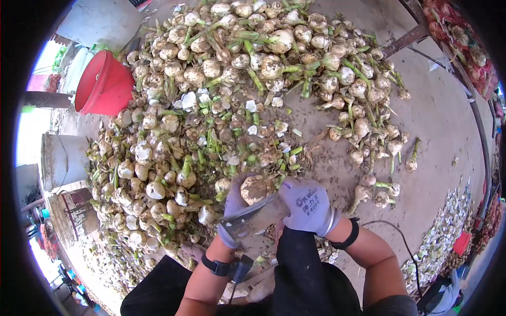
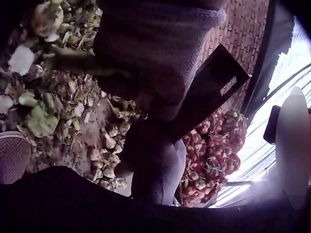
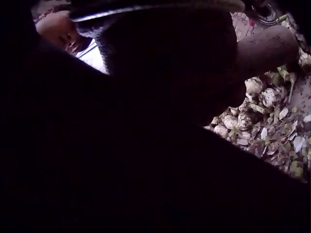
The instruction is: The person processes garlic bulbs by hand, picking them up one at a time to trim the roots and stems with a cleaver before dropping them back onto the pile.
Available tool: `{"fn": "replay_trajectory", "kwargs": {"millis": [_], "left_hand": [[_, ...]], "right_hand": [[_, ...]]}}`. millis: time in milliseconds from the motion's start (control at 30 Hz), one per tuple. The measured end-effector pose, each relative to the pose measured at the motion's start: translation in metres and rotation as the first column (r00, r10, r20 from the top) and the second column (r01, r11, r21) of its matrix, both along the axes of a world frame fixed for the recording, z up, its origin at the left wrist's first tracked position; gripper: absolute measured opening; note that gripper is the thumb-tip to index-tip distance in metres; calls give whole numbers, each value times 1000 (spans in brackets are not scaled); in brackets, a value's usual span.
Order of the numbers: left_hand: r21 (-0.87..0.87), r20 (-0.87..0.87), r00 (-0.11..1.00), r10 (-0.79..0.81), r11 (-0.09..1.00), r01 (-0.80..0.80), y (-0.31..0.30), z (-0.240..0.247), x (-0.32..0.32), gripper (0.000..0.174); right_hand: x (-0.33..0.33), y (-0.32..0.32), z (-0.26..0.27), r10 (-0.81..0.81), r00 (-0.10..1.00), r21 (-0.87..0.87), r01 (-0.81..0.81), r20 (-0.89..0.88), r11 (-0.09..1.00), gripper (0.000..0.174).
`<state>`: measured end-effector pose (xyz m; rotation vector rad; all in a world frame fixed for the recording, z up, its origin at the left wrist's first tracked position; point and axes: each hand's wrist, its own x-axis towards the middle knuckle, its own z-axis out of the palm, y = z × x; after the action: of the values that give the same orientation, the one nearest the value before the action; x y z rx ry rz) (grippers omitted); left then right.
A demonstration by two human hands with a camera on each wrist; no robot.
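Observation:
In the head view my gloved left hand [image 1: 232,208] holds a garlic bulb [image 1: 256,189] with dirt on its skin. My right hand [image 1: 308,205], also in a pale purple glove, grips a cleaver [image 1: 254,218]; its handle is hidden in the fist. The broad blade points left, just below the bulb, and overlaps the left hand. From the left wrist, the dark blade [image 2: 214,90] with a slot near its end lies between the left glove [image 2: 150,53] and the right glove [image 2: 158,167]. Darkness fills most of the right wrist view.
A large heap of garlic [image 1: 211,68] with green stems curves around the far and left sides. Cut stems and peelings [image 1: 226,131] litter the ground before me. A red bucket [image 1: 108,84] and a white bucket [image 1: 55,160] stand left. Red net sacks [image 1: 464,42] are far right.

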<state>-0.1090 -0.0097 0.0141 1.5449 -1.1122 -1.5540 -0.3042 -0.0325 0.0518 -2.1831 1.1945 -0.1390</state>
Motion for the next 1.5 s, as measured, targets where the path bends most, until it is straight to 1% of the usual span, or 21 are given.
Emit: {"fn": "replay_trajectory", "kwargs": {"millis": [167,233,367,433,500,533,600,633,667,700,767,833,900,1033,1100,1167,1233,1300,1333,1400,1500], "left_hand": [[-144,191,973,-131,977,160,2,-1,6,70],[-38,-57,995,-85,996,83,6,6,0,69],[7,-2,978,-207,978,207,12,-12,6,72],[166,-212,971,-110,975,147,4,1,6,72],[255,-141,961,-239,929,268,-1,12,15,74],[200,-325,913,-248,925,323,2,30,18,69],[87,-91,942,-324,940,331,-1,40,24,68],[54,-76,959,-273,959,277,-3,36,30,68],[-288,320,873,-369,839,461,-21,28,35,72],[-328,562,792,-239,815,478,-20,19,36,72],[-259,236,971,29,965,34,-18,10,20,80],[-146,12,992,127,982,-124,-10,-1,12,83],[160,-323,893,313,948,-274,-4,7,1,64],[162,-401,854,332,943,-290,11,22,-5,60],[308,-671,562,484,871,-383,15,32,13,54],[198,-747,472,468,834,-514,12,39,57,48],[310,-887,87,454,724,-616,9,31,114,53],[417,-819,23,573,623,-662,7,41,111,56],[501,-749,-56,660,509,-700,3,44,106,59],[400,-762,264,592,750,-527,11,23,85,61],[231,-501,787,359,932,-278,11,2,22,60]], "right_hand": [[1,8,-16,-43,998,48,45,-50,998,43],[-5,13,-28,-80,996,-10,81,44,997,39],[-10,22,-73,-197,978,-31,199,70,979,38],[-11,31,-105,-194,958,-289,250,210,924,32],[-24,12,-101,-159,951,-11,162,-266,987,33],[-45,7,-122,-83,849,48,127,-521,991,34],[-76,14,-141,-655,749,-113,646,-100,755,28],[-68,17,-139,-646,759,-106,638,-85,763,28],[-60,25,-131,-638,765,-158,621,-89,768,32],[-54,27,-122,-637,766,-228,607,-89,762,37],[-30,35,-90,-582,812,-2,582,42,813,39],[-8,17,-21,-617,782,625,529,-95,574,41],[-1,28,-30,-687,727,633,535,-9,559,41],[4,22,-29,-708,664,487,549,240,679,36],[-15,30,-93,-591,788,293,532,172,794,36],[-45,20,-141,-320,835,-137,289,-447,947,42],[-63,-21,-101,-841,536,8,843,76,538,42],[-91,-44,-122,-760,649,-484,659,-21,576,46],[-97,-60,-131,-757,653,-490,657,-9,573,46],[-98,-72,-144,-704,615,-382,592,-354,709,42],[-70,-68,-96,-656,736,-19,662,-167,749,40]]}}
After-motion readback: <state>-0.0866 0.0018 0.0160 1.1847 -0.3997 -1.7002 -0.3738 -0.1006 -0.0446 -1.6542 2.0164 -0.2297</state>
